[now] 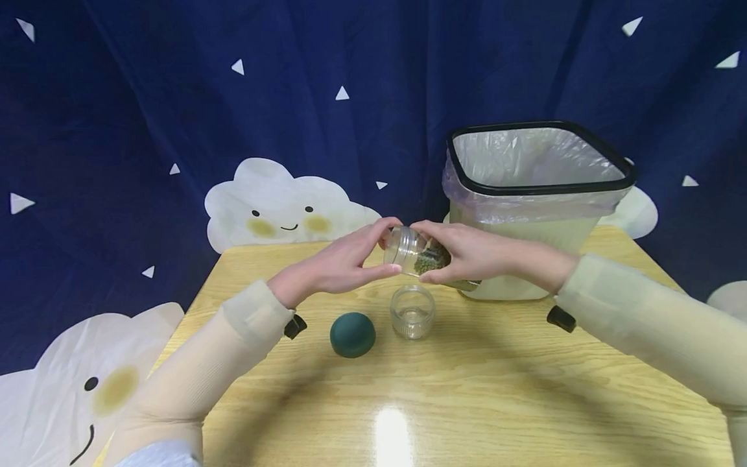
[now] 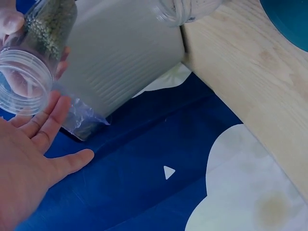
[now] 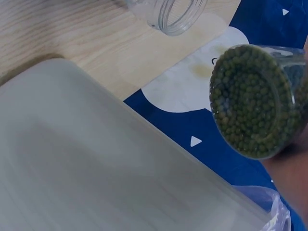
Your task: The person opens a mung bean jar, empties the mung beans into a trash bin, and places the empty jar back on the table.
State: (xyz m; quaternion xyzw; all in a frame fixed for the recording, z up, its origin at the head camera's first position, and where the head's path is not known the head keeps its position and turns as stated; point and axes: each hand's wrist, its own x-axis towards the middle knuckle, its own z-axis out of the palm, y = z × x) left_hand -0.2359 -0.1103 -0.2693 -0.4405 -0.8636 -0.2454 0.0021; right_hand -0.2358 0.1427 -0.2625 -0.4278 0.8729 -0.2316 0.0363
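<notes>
My right hand (image 1: 467, 250) grips a clear jar (image 1: 404, 246) that lies tilted on its side in the air, its threaded mouth toward my left hand (image 1: 344, 259). Small green beans (image 3: 250, 101), like mung beans, pack its base. Around the mouth end, the left thumb and fingers spread on either side. From the left wrist, those fingers (image 2: 50, 125) look straight beside the rim, and the thumb stands away from it. Below the hands a second clear jar (image 1: 412, 312) stands uncapped on the table, with no beans visible in it. A dark teal rounded object (image 1: 353, 335) sits to its left.
A pale bin (image 1: 508, 285) with a black rim and a plastic liner (image 1: 502, 206) stands at the back right, close to my right forearm. The wooden table (image 1: 467, 402) ends at a dark blue curtain (image 1: 397, 45) printed with clouds.
</notes>
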